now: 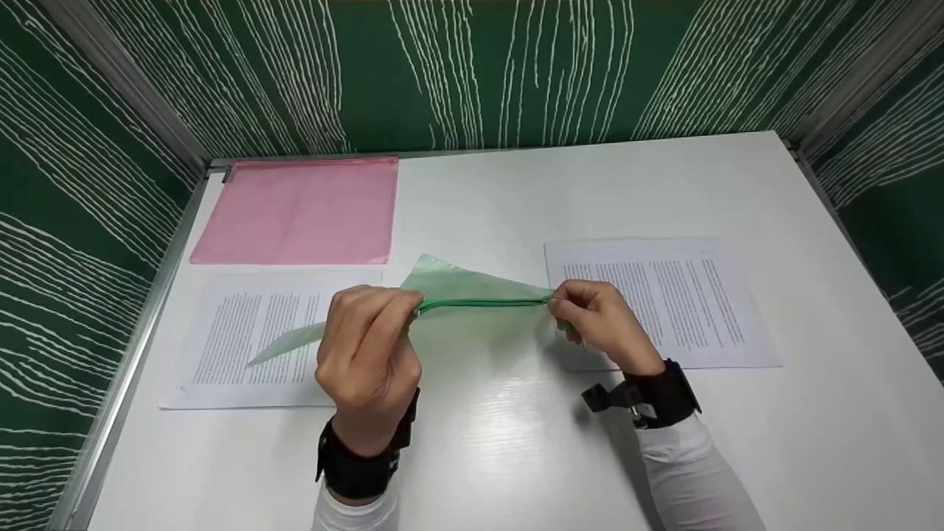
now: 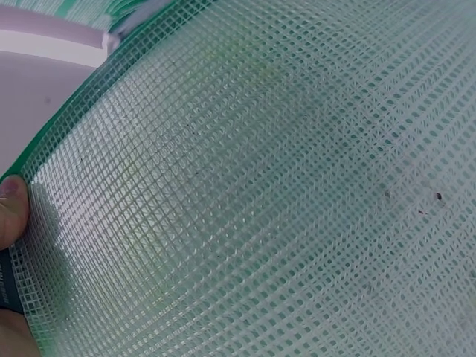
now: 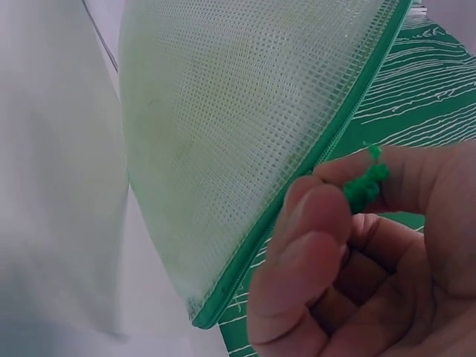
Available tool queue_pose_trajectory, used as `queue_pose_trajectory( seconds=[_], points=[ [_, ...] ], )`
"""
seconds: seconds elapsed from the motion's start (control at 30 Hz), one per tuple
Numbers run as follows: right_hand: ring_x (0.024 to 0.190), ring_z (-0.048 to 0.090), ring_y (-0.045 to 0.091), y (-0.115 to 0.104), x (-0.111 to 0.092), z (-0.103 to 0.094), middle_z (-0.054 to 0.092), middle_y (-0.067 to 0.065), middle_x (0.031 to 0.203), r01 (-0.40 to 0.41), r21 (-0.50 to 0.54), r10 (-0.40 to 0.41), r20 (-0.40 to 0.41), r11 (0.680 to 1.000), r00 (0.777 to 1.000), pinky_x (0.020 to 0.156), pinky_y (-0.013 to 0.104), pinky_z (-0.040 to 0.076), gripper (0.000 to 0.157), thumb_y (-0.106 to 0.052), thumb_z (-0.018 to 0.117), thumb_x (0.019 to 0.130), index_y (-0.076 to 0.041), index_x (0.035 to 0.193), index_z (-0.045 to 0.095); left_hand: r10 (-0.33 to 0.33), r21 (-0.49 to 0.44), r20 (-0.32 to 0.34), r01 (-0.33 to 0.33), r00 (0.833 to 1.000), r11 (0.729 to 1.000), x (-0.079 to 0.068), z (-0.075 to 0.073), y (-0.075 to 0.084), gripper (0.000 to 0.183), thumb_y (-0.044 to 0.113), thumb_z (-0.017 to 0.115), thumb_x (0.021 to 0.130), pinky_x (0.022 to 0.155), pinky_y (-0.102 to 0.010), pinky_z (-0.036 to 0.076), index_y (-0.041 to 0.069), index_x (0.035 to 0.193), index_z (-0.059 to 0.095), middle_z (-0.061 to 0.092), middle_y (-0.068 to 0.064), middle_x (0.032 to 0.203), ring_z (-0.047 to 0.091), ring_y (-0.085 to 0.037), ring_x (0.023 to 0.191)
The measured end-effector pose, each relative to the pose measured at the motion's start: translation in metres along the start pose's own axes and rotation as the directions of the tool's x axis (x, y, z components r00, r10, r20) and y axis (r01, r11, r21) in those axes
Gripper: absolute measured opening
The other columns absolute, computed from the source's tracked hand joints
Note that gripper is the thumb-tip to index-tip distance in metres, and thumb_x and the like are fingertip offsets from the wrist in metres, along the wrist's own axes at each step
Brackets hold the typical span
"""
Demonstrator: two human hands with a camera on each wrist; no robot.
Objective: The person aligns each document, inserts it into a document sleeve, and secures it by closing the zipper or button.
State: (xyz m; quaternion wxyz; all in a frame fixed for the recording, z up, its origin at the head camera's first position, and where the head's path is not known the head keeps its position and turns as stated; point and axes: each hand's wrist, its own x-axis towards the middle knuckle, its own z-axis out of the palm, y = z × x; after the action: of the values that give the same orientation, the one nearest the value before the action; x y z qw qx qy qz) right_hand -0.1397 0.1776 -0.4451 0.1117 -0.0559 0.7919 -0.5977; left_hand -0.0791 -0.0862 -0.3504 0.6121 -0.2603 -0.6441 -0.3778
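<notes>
A translucent green mesh zipper pouch (image 1: 461, 280) is held up above the table by both hands, its green zipper edge (image 1: 487, 302) stretched between them. My left hand (image 1: 369, 354) pinches that edge toward its left part, and a corner of the pouch sticks out beyond it. At the right part of the edge, my right hand (image 1: 608, 324) pinches the zipper between thumb and fingers. The right wrist view shows a knotted green tuft (image 3: 364, 186) at those fingers. Mesh (image 2: 245, 178) fills most of the left wrist view, with a thumb at its left edge.
A pink zipper pouch (image 1: 302, 214) lies flat at the back left of the white table (image 1: 487, 457). Printed paper (image 1: 228, 369) lies in front of it, partly behind my left hand. More printed paper (image 1: 664, 295) lies at the right, beyond my right hand.
</notes>
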Motion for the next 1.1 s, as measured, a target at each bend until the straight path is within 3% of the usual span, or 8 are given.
queue_pose_trajectory(
  seconds=[0.7, 1.1],
  points=[
    [0.053, 0.045, 0.011, 0.0062, 0.0038, -0.0027, 0.055, 0.006, 0.067, -0.023, -0.016, 0.023, -0.021, 1.0, 1.0, 0.048, 0.023, 0.037, 0.02, -0.008, 0.064, 0.099, 0.009, 0.088, 0.062, 0.014, 0.002, -0.025, -0.014, 1.0, 1.0, 0.0004, -0.002, -0.0008, 0.012, -0.004, 0.068, 0.094, 0.066, -0.034, 0.051, -0.006, 0.084, 0.074, 0.065, -0.013, 0.073, 0.055, -0.027, 0.063],
    [0.053, 0.045, 0.01, 0.0065, 0.0048, -0.0027, 0.055, 0.005, 0.066, -0.046, -0.02, 0.045, -0.031, 0.999, 0.999, 0.047, 0.023, 0.036, 0.019, -0.008, 0.064, 0.098, 0.008, 0.088, 0.062, 0.023, 0.015, -0.039, -0.022, 0.999, 1.0, -0.0003, -0.0018, -0.0012, 0.014, -0.001, 0.068, 0.095, 0.066, -0.034, 0.051, -0.006, 0.083, 0.074, 0.065, -0.013, 0.073, 0.056, -0.027, 0.062]
  ],
)
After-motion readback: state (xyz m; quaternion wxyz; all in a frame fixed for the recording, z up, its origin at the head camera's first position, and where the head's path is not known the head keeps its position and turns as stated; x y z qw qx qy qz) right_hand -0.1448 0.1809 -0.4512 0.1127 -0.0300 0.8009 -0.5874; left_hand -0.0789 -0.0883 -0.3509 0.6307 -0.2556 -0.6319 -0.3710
